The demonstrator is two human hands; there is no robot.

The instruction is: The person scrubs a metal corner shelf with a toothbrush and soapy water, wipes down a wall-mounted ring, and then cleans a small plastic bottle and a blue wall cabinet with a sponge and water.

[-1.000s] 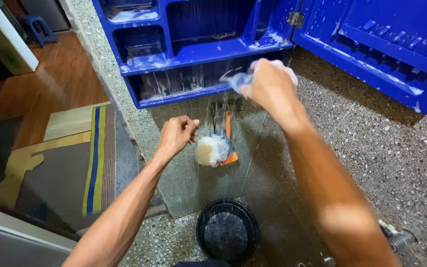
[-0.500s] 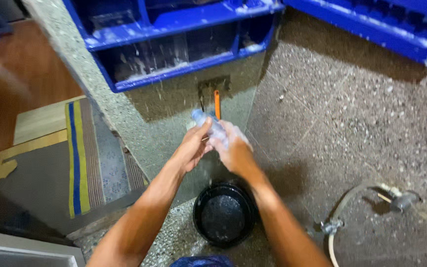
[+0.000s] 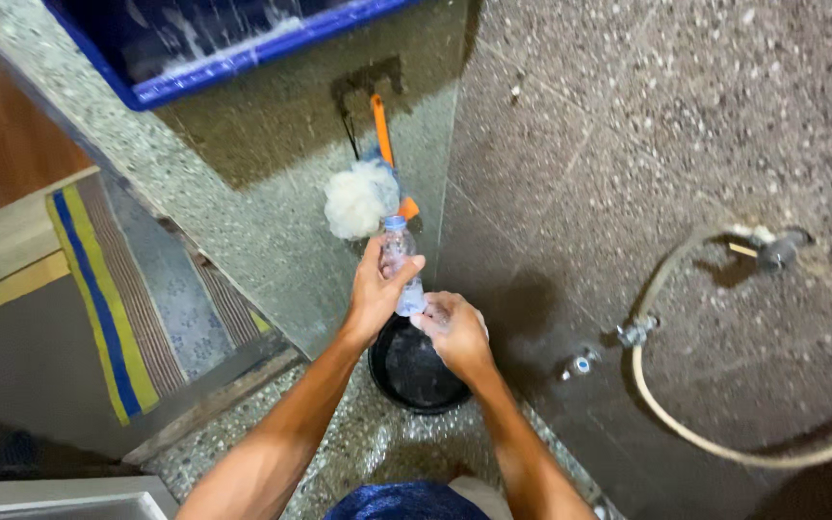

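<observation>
Gripping a small clear plastic bottle [image 3: 398,262] with a blue cap, the left hand [image 3: 377,294] wraps its fingers around the bottle's middle and holds it nearly upright, cap pointing away from the person. At the bottle's lower end, the right hand [image 3: 453,332] is closed with its fingertips touching the base. Both hands are together on the bottle, directly above a round black bucket [image 3: 416,371] that stands on the wet speckled stone floor [image 3: 628,144]. Just beyond the bottle's cap lies a white mesh sponge [image 3: 358,197] against an orange-handled brush [image 3: 382,135]. At the top left, the edge of a blue plastic shelf unit [image 3: 233,58] shows streaks of foam. To the right, a pale hose [image 3: 666,404] curves across the floor from a metal tap fitting [image 3: 772,248]. A striped mat [image 3: 108,299] lies to the left, past a stone step
</observation>
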